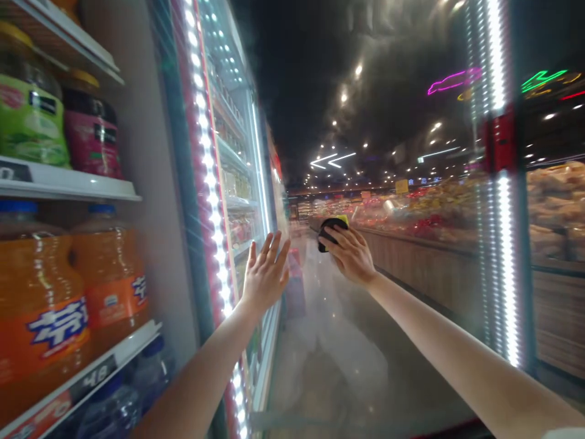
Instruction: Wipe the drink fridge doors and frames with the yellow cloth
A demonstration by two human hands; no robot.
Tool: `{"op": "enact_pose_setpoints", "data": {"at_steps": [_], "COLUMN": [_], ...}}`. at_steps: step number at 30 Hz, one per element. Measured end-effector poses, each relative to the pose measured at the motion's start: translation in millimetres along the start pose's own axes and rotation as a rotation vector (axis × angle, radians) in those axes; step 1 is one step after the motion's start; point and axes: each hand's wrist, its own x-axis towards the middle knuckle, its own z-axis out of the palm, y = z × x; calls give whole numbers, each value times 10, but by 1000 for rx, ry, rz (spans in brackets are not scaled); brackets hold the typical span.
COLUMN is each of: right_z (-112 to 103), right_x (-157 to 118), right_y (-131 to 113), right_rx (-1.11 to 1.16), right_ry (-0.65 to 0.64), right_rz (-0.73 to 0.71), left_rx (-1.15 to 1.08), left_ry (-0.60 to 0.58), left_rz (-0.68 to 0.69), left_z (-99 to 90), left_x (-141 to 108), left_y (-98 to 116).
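Observation:
My right hand [354, 250] is closed around a dark, rounded pad with a yellow part [329, 235], out in front of me at the glass door [411, 341]. Most of the pad shows beyond my fingertips; its exact kind is unclear. My left hand [265, 272] is raised with fingers spread and holds nothing. It is near the door's inner side, by the lit cooler edge; whether it touches the glass I cannot tell.
At left, cooler shelves [68, 183] hold orange soda bottles [109, 268] and juice bottles [31, 116]. A strip of bright lights [210, 183] runs down the cooler's edge, another [505, 244] along the door frame. Beyond the glass lie a shiny aisle floor and produce displays [553, 213].

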Motion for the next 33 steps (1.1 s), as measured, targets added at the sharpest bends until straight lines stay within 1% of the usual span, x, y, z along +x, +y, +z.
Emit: {"op": "enact_pose_setpoints", "data": {"at_steps": [1, 3, 4, 5, 6, 7, 9, 11, 12, 13, 14, 16, 18, 20, 21, 23, 25, 26, 27, 28, 30, 32, 33], "right_z": [8, 91, 154, 222, 284, 333, 376, 351, 325, 300, 283, 290, 360, 462, 509, 570, 573, 556, 534, 512, 497, 536, 573], "right_x": [32, 205, 320, 431, 521, 578, 572, 448, 377, 325, 303, 373, 549, 712, 751, 722, 595, 532, 491, 484, 577, 759, 844], "right_y": [18, -32, -109, -214, -333, -451, -628, -677, -660, -628, -596, -589, -702, -903, -1005, -1149, -1169, -1138, -1093, -1047, -1001, -1061, -1129], "right_rx": [12, 32, 38, 38, 34, 30, 28, 38, 45, 52, 56, 56, 46, 32, 24, 14, 24, 37, 51, 68, 101, 126, 134], "right_ry": [46, 160, 201, 218, 212, 189, 115, 36, 8, -8, -10, 25, 74, 89, 82, 55, 17, -4, -23, -34, -25, 20, 40], "right_rz": [50, 192, 246, 270, 259, 216, 59, -110, -164, -184, -167, -52, 85, 143, 127, 11, -160, -227, -261, -257, -154, -27, 6], "left_rx": [3, 13, 19, 25, 32, 40, 61, 72, 71, 65, 58, 54, 60, 59, 55, 47, 52, 56, 61, 65, 70, 74, 77], "left_ry": [-3, 2, 8, 14, 20, 25, 35, 33, 25, 11, -6, -37, -53, -50, -46, -37, -25, -16, -7, 0, 10, 12, 9], "left_rz": [-7, -27, -38, -47, -54, -61, -77, -97, -109, -118, -124, -135, -149, -167, -173, -181, -186, -189, -190, -190, -190, -198, -205], "left_z": [-1, -9, -17, -27, -38, -50, -71, -84, -88, -91, -94, -103, -117, -132, -137, -139, -133, -128, -126, -126, -136, -157, -168], "left_x": [-37, -103, -131, -157, -183, -211, -278, -363, -410, -455, -497, -562, -600, -619, -626, -639, -655, -663, -670, -676, -685, -694, -703], "left_y": [-36, -112, -149, -183, -212, -236, -271, -297, -309, -322, -335, -365, -392, -412, -419, -430, -440, -445, -450, -454, -462, -470, -475]}}
